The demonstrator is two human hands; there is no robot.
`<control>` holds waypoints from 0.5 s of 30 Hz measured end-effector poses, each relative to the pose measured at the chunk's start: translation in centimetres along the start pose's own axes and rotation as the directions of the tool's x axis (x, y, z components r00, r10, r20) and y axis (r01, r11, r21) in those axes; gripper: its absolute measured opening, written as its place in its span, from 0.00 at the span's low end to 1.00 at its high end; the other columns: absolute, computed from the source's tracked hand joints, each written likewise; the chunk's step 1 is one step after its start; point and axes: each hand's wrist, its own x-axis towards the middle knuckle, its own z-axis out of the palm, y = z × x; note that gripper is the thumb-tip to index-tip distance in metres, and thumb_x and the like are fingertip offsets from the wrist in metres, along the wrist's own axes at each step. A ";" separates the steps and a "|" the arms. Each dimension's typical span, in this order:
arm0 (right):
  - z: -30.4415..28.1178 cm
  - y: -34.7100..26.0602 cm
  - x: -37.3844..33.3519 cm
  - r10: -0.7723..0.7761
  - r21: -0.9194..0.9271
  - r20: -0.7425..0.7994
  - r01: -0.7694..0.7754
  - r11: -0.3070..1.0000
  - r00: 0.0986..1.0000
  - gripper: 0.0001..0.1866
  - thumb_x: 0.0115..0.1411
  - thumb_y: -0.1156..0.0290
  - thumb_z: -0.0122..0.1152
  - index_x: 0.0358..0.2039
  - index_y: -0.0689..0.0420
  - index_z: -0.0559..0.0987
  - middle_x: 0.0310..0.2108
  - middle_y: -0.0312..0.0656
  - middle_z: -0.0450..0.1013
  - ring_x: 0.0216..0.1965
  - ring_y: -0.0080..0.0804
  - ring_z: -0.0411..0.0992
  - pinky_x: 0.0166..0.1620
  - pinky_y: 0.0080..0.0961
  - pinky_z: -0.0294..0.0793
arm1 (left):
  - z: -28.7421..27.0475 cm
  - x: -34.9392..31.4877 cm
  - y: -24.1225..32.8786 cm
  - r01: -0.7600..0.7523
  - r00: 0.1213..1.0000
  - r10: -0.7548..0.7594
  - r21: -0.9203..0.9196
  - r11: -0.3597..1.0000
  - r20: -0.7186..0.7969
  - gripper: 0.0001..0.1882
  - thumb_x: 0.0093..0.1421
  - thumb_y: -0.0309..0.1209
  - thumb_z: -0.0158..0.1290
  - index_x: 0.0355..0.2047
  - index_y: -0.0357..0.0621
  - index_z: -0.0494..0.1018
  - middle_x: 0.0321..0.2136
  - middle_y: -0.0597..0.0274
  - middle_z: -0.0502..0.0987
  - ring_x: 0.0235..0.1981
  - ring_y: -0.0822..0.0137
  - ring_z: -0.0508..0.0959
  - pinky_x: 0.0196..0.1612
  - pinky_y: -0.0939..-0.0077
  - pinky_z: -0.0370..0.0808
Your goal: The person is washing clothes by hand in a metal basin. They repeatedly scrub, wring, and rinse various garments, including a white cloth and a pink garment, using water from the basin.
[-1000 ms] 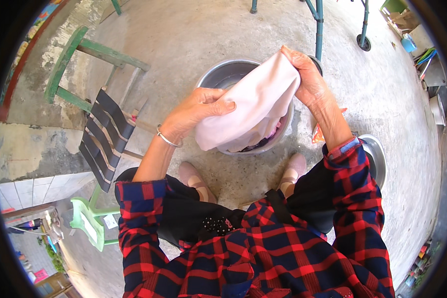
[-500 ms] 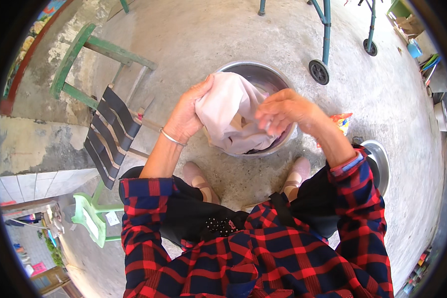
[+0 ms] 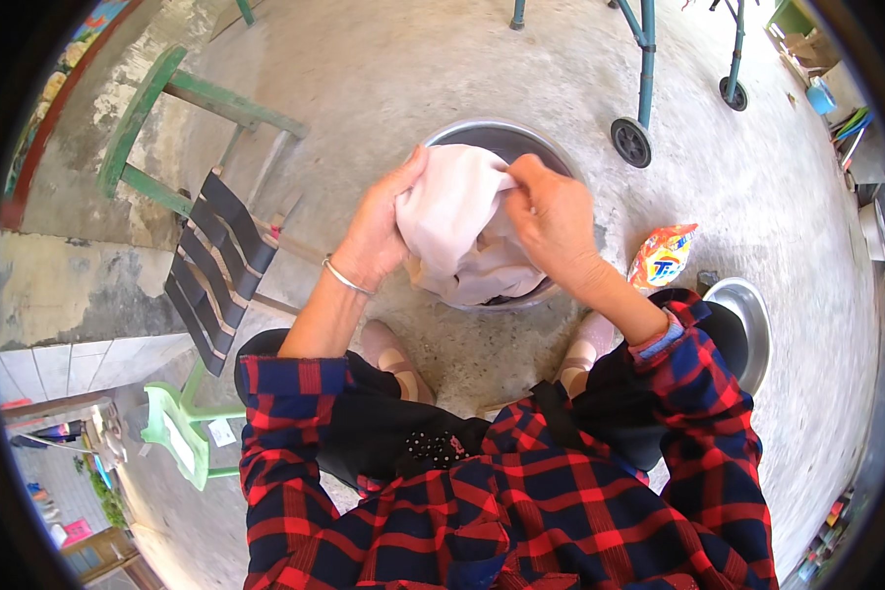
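Note:
A pale pink cloth [image 3: 447, 211] is bunched up over a round metal basin [image 3: 558, 152] on the floor in front of my feet. My left hand [image 3: 382, 218] grips the cloth's left side, fingers hidden behind it. On the other side my right hand [image 3: 553, 216] is closed, pinching a fold of the cloth between thumb and fingers. The lower part of the cloth hangs into the basin, and what lies beneath it is mostly hidden.
To the right lies an orange packet [image 3: 662, 256], beside a second metal basin [image 3: 752, 329] partly behind my knee. A chair with black straps [image 3: 221, 265] and a light green stool [image 3: 182, 433] stand left. A blue wheeled frame [image 3: 647, 88] is at the far right.
My right hand has come in to the cloth from the right and closed on a fold of it. The left hand keeps its hold, and the orange packet shows more fully.

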 end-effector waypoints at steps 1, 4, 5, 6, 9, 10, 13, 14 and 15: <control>-0.6 0.5 0.2 0.012 -0.011 -0.006 -0.012 1.000 1.000 0.03 0.54 0.75 0.54 0.30 0.58 0.71 0.22 0.50 0.72 0.28 0.54 0.72 0.31 0.45 0.70 | -0.5 0.4 0.3 -0.020 1.000 0.021 0.043 0.999 -0.014 0.24 0.67 0.44 0.48 0.52 0.36 0.69 0.45 0.55 0.77 0.43 0.67 0.79 0.48 0.72 0.76; -2.1 1.5 1.0 0.006 0.006 -0.023 -0.006 1.000 1.000 0.03 0.55 0.76 0.52 0.31 0.58 0.71 0.23 0.51 0.72 0.28 0.56 0.72 0.31 0.45 0.69 | -1.7 0.9 1.0 -0.081 0.993 0.097 0.206 0.975 -0.067 0.22 0.66 0.43 0.50 0.48 0.35 0.73 0.41 0.56 0.79 0.40 0.69 0.79 0.45 0.75 0.76; -2.3 1.8 1.1 0.000 0.021 -0.030 0.001 1.000 1.000 0.03 0.56 0.77 0.52 0.31 0.58 0.71 0.23 0.52 0.72 0.29 0.56 0.72 0.31 0.45 0.69 | -1.4 0.7 1.2 -0.099 0.988 0.129 0.282 0.954 -0.088 0.21 0.65 0.42 0.50 0.46 0.35 0.74 0.40 0.56 0.79 0.39 0.70 0.79 0.44 0.76 0.75; -2.4 2.2 1.3 -0.037 -0.012 -0.037 0.036 0.999 0.999 0.04 0.55 0.78 0.52 0.32 0.58 0.70 0.23 0.51 0.72 0.29 0.56 0.72 0.32 0.45 0.69 | -1.2 0.7 1.3 -0.115 0.981 0.162 0.356 0.927 -0.107 0.20 0.65 0.42 0.51 0.45 0.35 0.75 0.40 0.57 0.79 0.38 0.71 0.79 0.42 0.78 0.75; -3.0 2.9 1.9 -0.044 0.061 0.013 0.043 0.997 0.999 0.05 0.54 0.80 0.52 0.32 0.58 0.70 0.25 0.51 0.72 0.30 0.55 0.72 0.32 0.44 0.69 | -1.5 0.7 1.7 -0.103 0.978 0.182 0.521 0.847 -0.102 0.19 0.64 0.41 0.52 0.44 0.34 0.76 0.39 0.59 0.80 0.37 0.72 0.78 0.41 0.81 0.73; -3.2 3.0 2.1 -0.072 0.058 0.010 0.071 0.996 0.997 0.05 0.54 0.80 0.52 0.32 0.58 0.70 0.25 0.51 0.72 0.30 0.55 0.72 0.32 0.43 0.69 | -1.8 0.5 2.1 -0.114 0.982 0.176 0.508 0.854 -0.076 0.20 0.64 0.41 0.52 0.44 0.34 0.76 0.39 0.59 0.80 0.37 0.72 0.78 0.42 0.81 0.73; -3.9 2.7 2.7 -0.132 0.060 0.006 0.131 0.990 0.991 0.06 0.53 0.82 0.51 0.32 0.58 0.70 0.26 0.51 0.72 0.30 0.54 0.72 0.32 0.41 0.70 | -2.1 0.2 2.5 -0.114 0.990 0.139 0.423 0.899 -0.029 0.21 0.64 0.41 0.53 0.46 0.35 0.75 0.41 0.60 0.79 0.41 0.72 0.77 0.46 0.79 0.71; -4.1 2.6 2.7 -0.137 0.067 0.008 0.136 0.988 0.991 0.06 0.53 0.82 0.51 0.32 0.58 0.70 0.26 0.51 0.72 0.30 0.53 0.72 0.32 0.41 0.70 | -2.1 0.2 2.4 -0.092 0.993 0.113 0.365 0.927 -0.036 0.21 0.64 0.41 0.52 0.47 0.35 0.74 0.43 0.60 0.78 0.43 0.71 0.77 0.47 0.78 0.71; -4.3 2.5 2.8 -0.142 0.074 0.010 0.141 0.987 0.990 0.06 0.53 0.83 0.51 0.31 0.58 0.71 0.26 0.50 0.71 0.30 0.53 0.72 0.32 0.40 0.70 | -2.0 0.2 2.3 -0.070 0.995 0.086 0.305 0.950 -0.041 0.21 0.64 0.41 0.52 0.49 0.35 0.73 0.45 0.60 0.78 0.45 0.70 0.77 0.49 0.76 0.71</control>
